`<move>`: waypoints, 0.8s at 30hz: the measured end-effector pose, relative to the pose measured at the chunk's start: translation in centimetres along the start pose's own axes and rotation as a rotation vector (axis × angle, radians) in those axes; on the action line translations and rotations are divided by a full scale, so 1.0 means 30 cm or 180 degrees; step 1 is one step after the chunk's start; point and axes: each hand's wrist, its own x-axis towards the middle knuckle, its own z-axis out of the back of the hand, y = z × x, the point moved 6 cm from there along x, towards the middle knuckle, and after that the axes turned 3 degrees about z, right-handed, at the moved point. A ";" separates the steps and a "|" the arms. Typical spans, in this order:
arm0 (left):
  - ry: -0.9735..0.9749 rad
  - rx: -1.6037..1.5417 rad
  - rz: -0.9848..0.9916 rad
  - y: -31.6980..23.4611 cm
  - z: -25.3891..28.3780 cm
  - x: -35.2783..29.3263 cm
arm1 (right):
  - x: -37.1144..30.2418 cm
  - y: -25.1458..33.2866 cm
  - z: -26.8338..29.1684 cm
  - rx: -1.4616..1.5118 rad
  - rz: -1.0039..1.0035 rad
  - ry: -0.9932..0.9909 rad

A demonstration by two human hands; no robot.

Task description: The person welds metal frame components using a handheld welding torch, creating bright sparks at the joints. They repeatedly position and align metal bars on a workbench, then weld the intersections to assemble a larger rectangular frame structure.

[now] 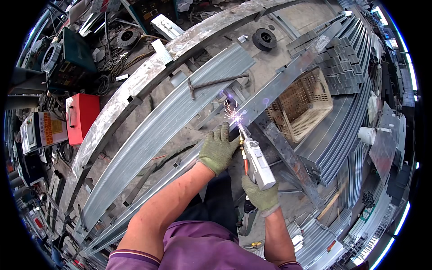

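Observation:
My right hand (262, 197), in an olive-green glove, grips a white and silver handheld welding gun (258, 163). Bright sparks and a purple-white glow (235, 117) burst at the gun's tip, against a flat grey steel bar (279, 87). An orange hose (245, 165) and brass fittings run along the gun's left side. Just left of the tip, my gloved left hand (216, 150) rests by the metal with its fingers stretched out, holding nothing I can see. Glare hides the exact spot being welded. Beyond the left hand, a hammer with a ribbed rod handle (220, 82) lies on wide galvanized steel sections (180, 105).
A beige plastic crate (310, 119) sits right of the bar, beside stacked steel tubes (339, 63). A long curved steel beam (110, 103) arcs across the left. Beyond it are a red metal box (85, 118) and tangled cables. A black spool (264, 39) lies at the far side.

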 end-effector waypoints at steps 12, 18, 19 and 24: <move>-0.0115 0.0036 -0.0062 -0.002 0.034 -0.002 | -0.010 -0.029 -0.012 -0.0060 0.0109 -0.0080; -0.0137 0.0024 -0.0041 0.001 0.033 0.000 | -0.012 -0.017 -0.008 0.0029 0.0077 -0.0044; -0.0163 0.0022 -0.0056 0.001 0.033 0.001 | -0.014 -0.021 -0.007 0.0045 0.0065 -0.0052; -0.0168 -0.0060 -0.0060 0.001 0.028 0.003 | -0.017 -0.012 -0.003 0.0083 0.0058 -0.0098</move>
